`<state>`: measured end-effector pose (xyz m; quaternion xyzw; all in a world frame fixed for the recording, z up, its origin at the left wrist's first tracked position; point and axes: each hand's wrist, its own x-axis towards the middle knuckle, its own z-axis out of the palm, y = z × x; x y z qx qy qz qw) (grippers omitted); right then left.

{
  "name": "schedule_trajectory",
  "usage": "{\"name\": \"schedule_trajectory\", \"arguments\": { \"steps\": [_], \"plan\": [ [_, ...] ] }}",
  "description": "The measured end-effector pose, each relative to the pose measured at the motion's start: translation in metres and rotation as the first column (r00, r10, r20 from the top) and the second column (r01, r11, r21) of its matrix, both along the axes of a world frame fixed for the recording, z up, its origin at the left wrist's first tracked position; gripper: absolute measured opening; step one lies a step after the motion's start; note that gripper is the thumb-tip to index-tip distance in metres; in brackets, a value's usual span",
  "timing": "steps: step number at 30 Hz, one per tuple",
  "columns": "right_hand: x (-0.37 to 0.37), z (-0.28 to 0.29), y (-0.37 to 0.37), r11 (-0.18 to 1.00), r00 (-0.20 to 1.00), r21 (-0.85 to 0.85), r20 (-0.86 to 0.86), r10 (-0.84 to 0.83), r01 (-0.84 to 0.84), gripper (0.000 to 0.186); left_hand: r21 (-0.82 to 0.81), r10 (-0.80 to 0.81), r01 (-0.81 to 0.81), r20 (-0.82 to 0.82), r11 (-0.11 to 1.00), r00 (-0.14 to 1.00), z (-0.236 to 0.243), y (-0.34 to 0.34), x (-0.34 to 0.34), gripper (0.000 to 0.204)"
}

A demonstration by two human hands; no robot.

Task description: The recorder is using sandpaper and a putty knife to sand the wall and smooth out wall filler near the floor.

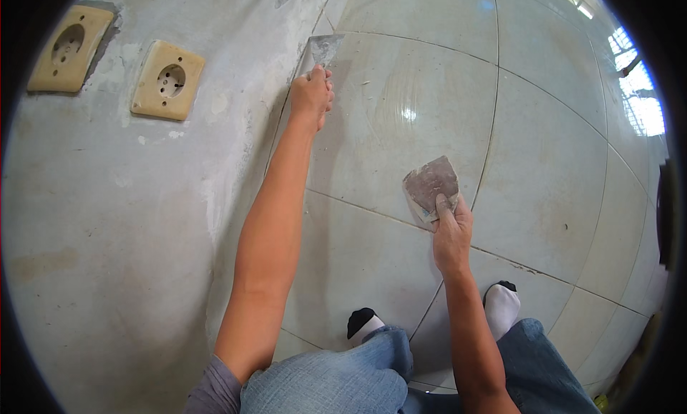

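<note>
My left hand (311,97), its arm stretched forward along the foot of the wall, is closed round the handle of a putty knife. The metal blade of the putty knife (326,49) points away from me, close to where the wall meets the floor; the fist hides its handle. Over the floor tiles on the right, my right hand (452,235) pinches a worn, brownish-grey piece of sandpaper (434,179), thumb on top. White dust and a pale lower edge show on the sandpaper; the fingers beneath it are hidden.
A grey plastered wall (122,221) with pale patches rises on the left, carrying two yellowed sockets (169,80). Pale tiles (401,113) with smears and crumbs cover the floor. My socked feet (502,307) are near the lower edge. Bright light reflects at the upper right.
</note>
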<state>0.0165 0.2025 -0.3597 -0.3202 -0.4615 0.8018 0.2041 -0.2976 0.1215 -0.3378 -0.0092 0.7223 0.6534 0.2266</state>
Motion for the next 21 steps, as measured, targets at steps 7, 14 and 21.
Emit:
{"name": "schedule_trajectory", "arguments": {
  "steps": [7,14,21],
  "plan": [
    [-0.005,0.008,-0.003,0.995,0.999,0.088,0.030,0.045,-0.048,0.029,-0.080,-0.020,0.018,-0.017,0.997,1.000,0.002,-0.016,-0.007,0.031],
    [0.000,0.000,-0.007,0.992,0.998,0.113,0.035,0.052,-0.056,0.029,-0.009,0.043,-0.043,0.004,0.999,0.999,-0.002,-0.003,0.004,0.032],
    [-0.006,0.022,-0.006,0.991,0.989,0.088,0.111,0.094,-0.104,0.029,0.045,0.147,-0.148,0.016,0.988,0.989,0.008,0.037,0.009,0.032]
  ]
}}
